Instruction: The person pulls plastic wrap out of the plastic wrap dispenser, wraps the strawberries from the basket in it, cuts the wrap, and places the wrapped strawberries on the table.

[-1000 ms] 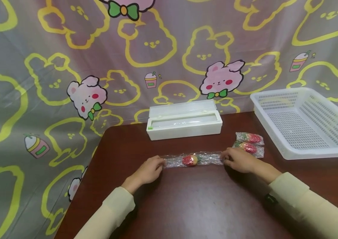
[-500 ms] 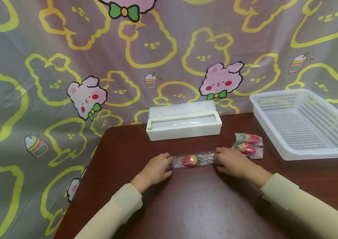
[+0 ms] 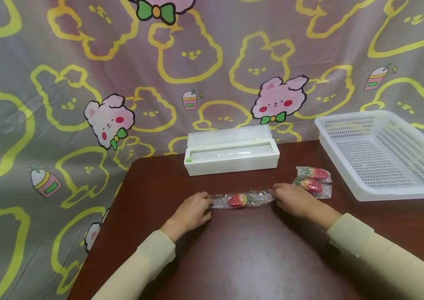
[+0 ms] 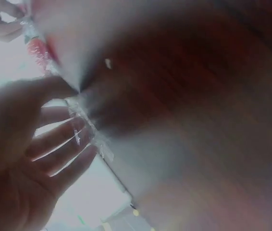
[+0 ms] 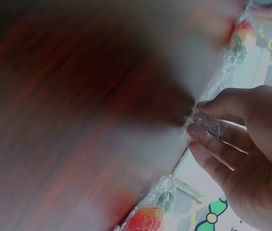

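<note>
A red and yellow strawberry-shaped piece [image 3: 237, 201] with a green end lies in a long strip of clear plastic wrap [image 3: 260, 198] on the table. My left hand [image 3: 191, 211] pinches the strip's left end, its thumb against the film in the left wrist view. At the opposite end, my right hand [image 3: 294, 201] grips the bunched film between thumb and fingers, as the right wrist view shows. Two similar wrapped pieces [image 3: 311, 186] lie just beyond the right hand, side by side. The wrapped end inside the left hand is partly hidden in the head view.
A white cling film box [image 3: 232, 164] with its lid raised stands behind the strip. At the right, a white perforated basket [image 3: 369, 191] sits on the dark brown table [image 3: 242, 258]. A patterned curtain [image 3: 212, 62] hangs right behind the table.
Both hands first came inward along the strip, then drew slightly apart again. The wrapped piece between them has stayed in nearly the same spot.
</note>
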